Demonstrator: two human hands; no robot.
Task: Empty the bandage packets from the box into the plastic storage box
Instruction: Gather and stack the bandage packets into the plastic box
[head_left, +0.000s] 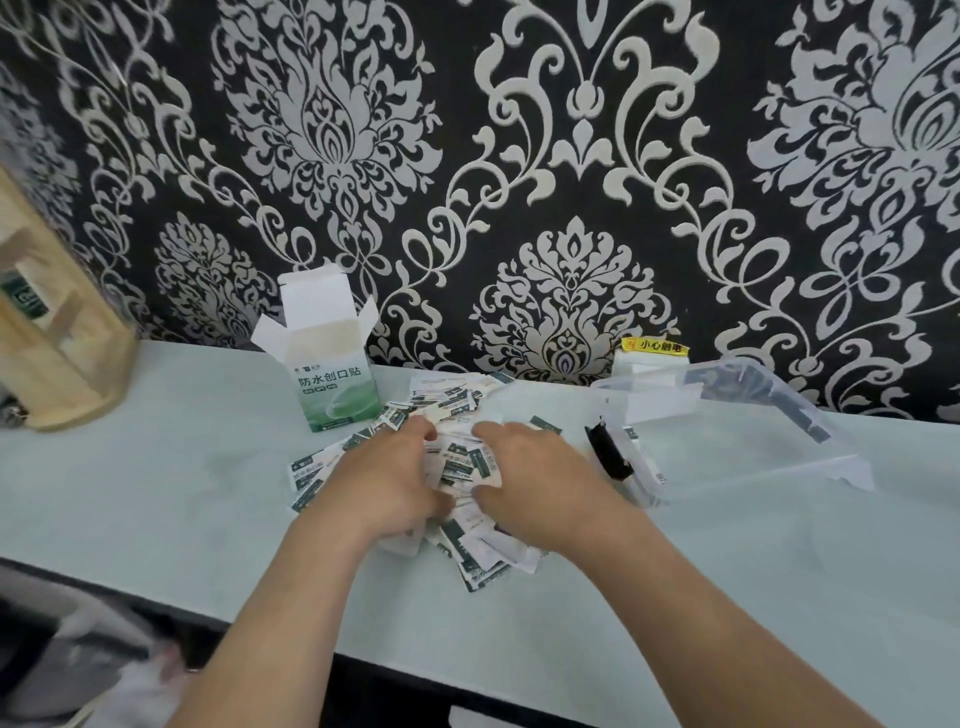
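A pile of white-and-dark-green bandage packets (460, 467) lies spread on the pale table (156, 467). My left hand (387, 480) and my right hand (530, 480) lie on the pile from either side, fingers curled around a bunch of packets between them. The green-and-white bandage box (335, 387) stands upright behind the pile on the left, its top flaps open. The clear plastic storage box (727, 441) sits to the right of the pile, with a black latch (608, 452) on its near end and a few packets inside.
A round wooden rack (57, 332) stands at the far left of the table. A white socket cover with a yellow warning label (655, 349) is on the patterned wall behind the storage box. The table's front edge runs below my forearms.
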